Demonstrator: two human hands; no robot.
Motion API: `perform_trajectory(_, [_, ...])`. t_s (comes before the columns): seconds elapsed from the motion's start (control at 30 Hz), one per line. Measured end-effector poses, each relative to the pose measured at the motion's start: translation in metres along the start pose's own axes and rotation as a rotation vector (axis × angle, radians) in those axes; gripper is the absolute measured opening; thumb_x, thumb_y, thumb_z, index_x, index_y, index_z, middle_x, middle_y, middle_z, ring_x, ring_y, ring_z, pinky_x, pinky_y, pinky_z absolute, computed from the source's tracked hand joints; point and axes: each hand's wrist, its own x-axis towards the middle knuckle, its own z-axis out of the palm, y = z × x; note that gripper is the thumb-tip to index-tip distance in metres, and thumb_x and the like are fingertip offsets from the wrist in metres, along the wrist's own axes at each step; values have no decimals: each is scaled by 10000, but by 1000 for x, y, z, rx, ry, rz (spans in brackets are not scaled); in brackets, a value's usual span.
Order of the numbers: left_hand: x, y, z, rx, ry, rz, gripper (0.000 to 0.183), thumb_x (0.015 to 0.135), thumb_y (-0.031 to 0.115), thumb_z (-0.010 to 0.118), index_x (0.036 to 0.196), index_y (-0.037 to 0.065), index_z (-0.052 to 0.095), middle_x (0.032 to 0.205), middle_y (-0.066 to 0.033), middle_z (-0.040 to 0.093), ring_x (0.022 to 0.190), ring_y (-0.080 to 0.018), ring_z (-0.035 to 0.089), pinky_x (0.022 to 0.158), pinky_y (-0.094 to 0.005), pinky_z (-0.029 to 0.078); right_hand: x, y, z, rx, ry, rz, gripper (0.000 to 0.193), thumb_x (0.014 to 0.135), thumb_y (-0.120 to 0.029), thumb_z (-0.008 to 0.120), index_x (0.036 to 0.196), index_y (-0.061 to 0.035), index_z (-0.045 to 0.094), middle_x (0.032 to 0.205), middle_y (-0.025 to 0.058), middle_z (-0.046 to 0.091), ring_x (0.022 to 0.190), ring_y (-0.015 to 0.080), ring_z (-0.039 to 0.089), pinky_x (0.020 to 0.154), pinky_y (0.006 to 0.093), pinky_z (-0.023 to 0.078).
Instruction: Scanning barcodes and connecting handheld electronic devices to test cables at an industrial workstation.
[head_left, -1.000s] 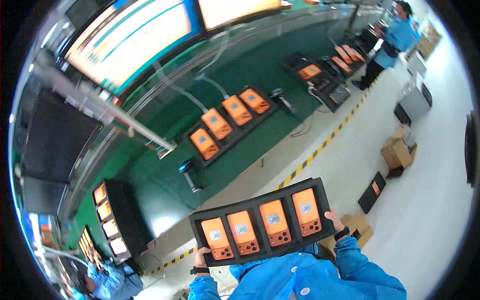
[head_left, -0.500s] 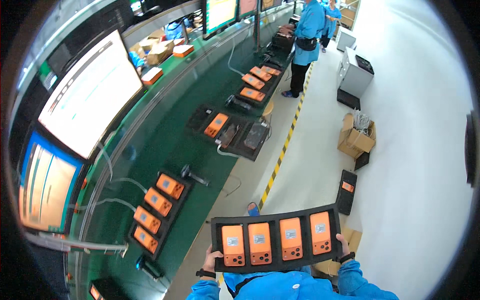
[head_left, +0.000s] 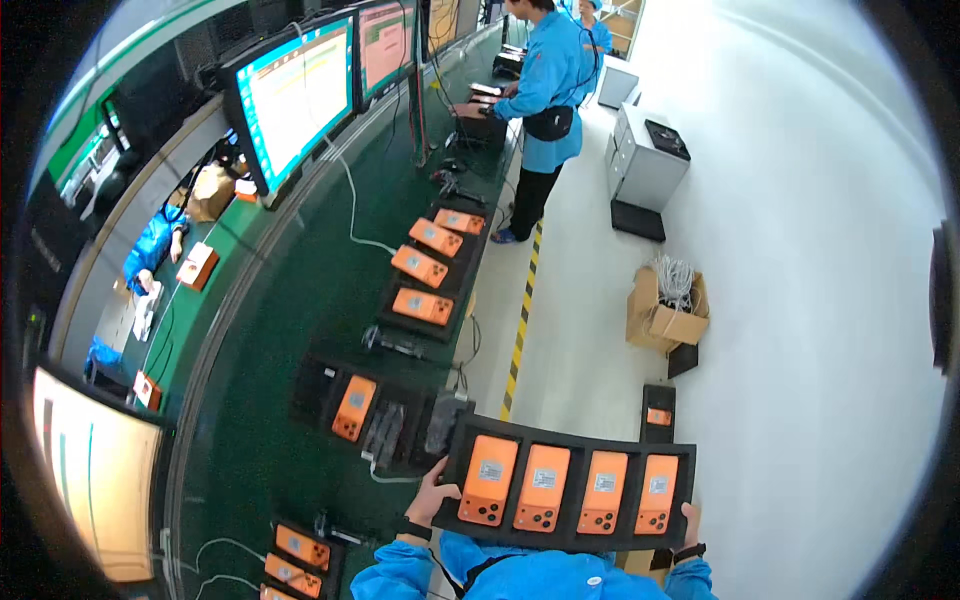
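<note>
In front of my body I carry a black foam tray [head_left: 560,541] between both hands. Several orange phones [head_left: 542,490] lie side by side in its slots, backs up, each with a white label and a dark camera cluster at the lower end. My left hand [head_left: 432,496] is closed round the tray's left end, thumb on the rim. At the right end my right hand [head_left: 691,524] grips the edge, its fingers partly hidden beneath. The tray's upper left corner overlaps the bench edge in view, close to another black tray holding an orange phone [head_left: 354,408] and wrapped dark items [head_left: 384,430].
Along the green bench [head_left: 290,320] are trays of orange phones [head_left: 420,305], handheld scanners [head_left: 392,343], cables and monitors [head_left: 300,105]. A co-worker in blue [head_left: 552,80] stands at the far end. Right of the striped floor tape [head_left: 518,350] are a carton of cables [head_left: 668,305] and a cabinet [head_left: 648,160].
I have moved forward along the bench with the tray. Bench trays, carton and co-worker appear nearer, and the nearest phone tray has slid toward the lower edge. Both hands keep their hold.
</note>
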Motion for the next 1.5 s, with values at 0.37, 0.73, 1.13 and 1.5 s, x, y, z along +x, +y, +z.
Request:
perform_trajectory(0.37, [172,32,56,-180,142,139,776,601,-20,603,1351,2,406,1048,-86,592,857,-172,581,762,-280,476,263,-137,78,-137,-195,117,670,802,-365,596,1319,13,399,1240,177,542,1057,330,577,909,458,482])
perform_trajectory(0.73, [279,24,119,-460,602,181,648,590,-30,550,1234,-1,479,1063,-87,601,939,-215,587,823,-309,484,587,-236,213,-506,-418,405,614,800,-349,623,1284,-13,451,1177,140,585,985,278,611,854,412,514])
perform_trajectory(1.13, [307,21,152,-831,940,224,788,522,-68,553,1295,-8,410,1116,-130,577,1007,-281,579,856,-368,495,723,-194,397,-947,-580,530,510,785,-331,637,1163,-5,534,1066,106,635,896,214,629,816,346,516])
perform_trajectory(1.5, [312,45,150,-880,1183,374,603,565,-43,537,1162,8,471,945,-94,606,809,-246,615,722,-345,531,765,-145,488,-939,-897,650,625,835,-303,606,1335,2,385,1279,149,515,1115,267,546,958,398,446])
